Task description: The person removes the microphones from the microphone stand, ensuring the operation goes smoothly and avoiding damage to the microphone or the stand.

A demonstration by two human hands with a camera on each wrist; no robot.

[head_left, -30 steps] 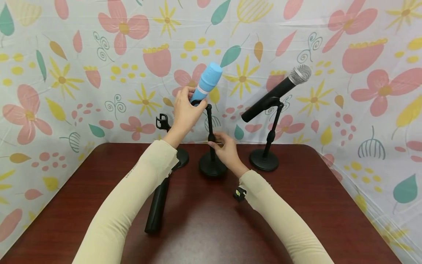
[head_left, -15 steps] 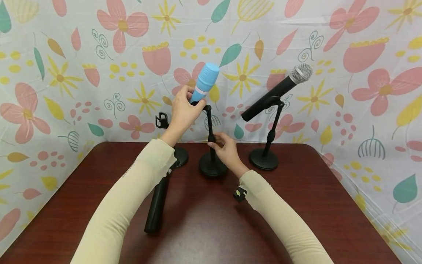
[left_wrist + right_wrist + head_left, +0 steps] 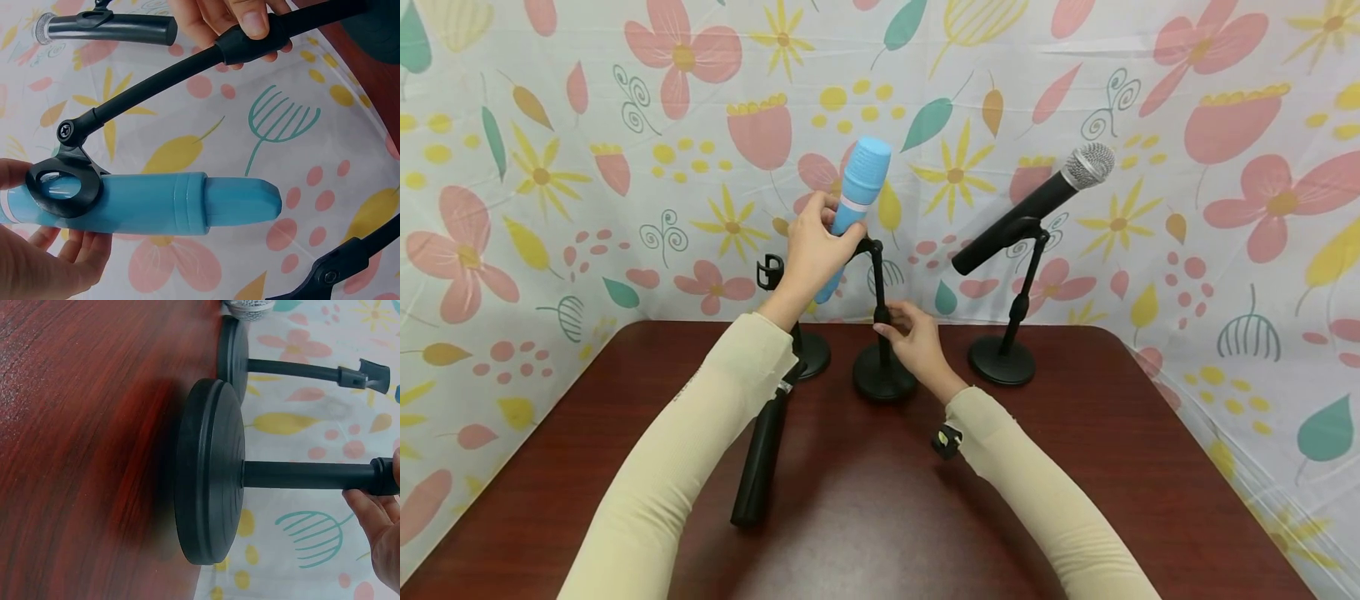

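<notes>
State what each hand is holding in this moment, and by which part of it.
The left hand grips the blue microphone by its body, at the stand's clip. The right hand holds the middle stand by its upright pole, above the round base.

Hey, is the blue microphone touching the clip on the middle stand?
Touching. The left wrist view shows the blue microphone passing through the black clip ring, which wraps its body, while the left hand holds it.

Sleeves: my cream, finely ribbed sleeves cover both my arms from the table edge up to my wrists.
Marking: small dark lettering runs along my left sleeve.
Hands: my left hand and right hand are bare.
</notes>
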